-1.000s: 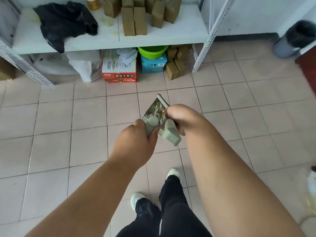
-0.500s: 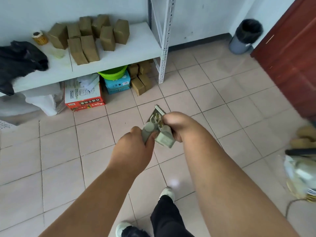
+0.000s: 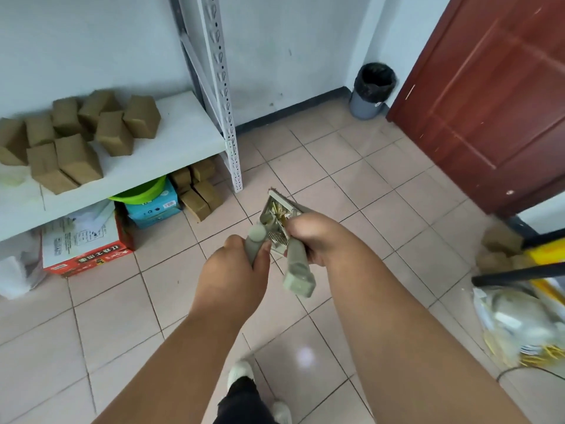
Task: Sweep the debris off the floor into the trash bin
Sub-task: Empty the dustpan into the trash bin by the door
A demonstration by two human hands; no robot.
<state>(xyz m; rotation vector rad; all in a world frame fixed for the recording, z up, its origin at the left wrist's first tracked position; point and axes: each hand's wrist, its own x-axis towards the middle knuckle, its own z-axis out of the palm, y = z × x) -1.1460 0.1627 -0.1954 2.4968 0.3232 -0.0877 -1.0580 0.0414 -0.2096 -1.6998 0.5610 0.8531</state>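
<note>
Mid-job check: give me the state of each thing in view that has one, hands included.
Dustpan: held up off the floor, debris inside.
Brush: gripped by left hand.
Right hand: gripping the dustpan handle.
Trash bin: upright in the corner, open, black liner.
Door: closed.

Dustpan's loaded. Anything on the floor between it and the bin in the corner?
Nothing visible. The dustpan, held with its brush by the left hand and right hand, faces bare tiles up to the trash bin. The shelf post stands left of that line, the door right.
</note>
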